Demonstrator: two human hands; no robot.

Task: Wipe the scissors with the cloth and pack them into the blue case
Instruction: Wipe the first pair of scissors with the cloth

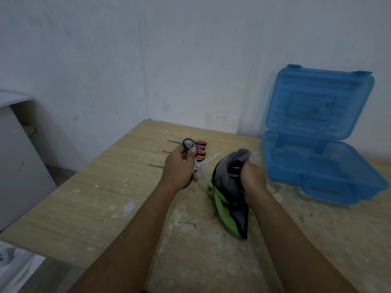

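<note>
Scissors (pixel 198 166) with black handles are held above a worn wooden table (pixel 105 197), gripped in the person's left hand (pixel 178 168), whose fingers curl round the lower handle while the thumb lies by the upper loop. The blades are spread apart, one pointing up and to the right, the other angling down toward the cloth (pixel 230 199); whether its tip touches the fabric cannot be told. The right hand (pixel 252 178) clutches that cloth, a bunched piece of grey, black and bright green, its fingers closed tightly into the folds and its lower end trailing onto the tabletop. The hand is slightly blurred. Just behind the left hand, several more pairs of scissors (pixel 200 147) with red and orange handles lie side by side in a row on the table, their blades pointing left. The blue case (pixel 330 166), a translucent plastic box, sits open at the right side of the table, well apart from the held scissors, its lid (pixel 317 102) standing upright against the white wall (pixel 190 60). A grey cabinet (pixel 19 155) stands at the left edge.
</note>
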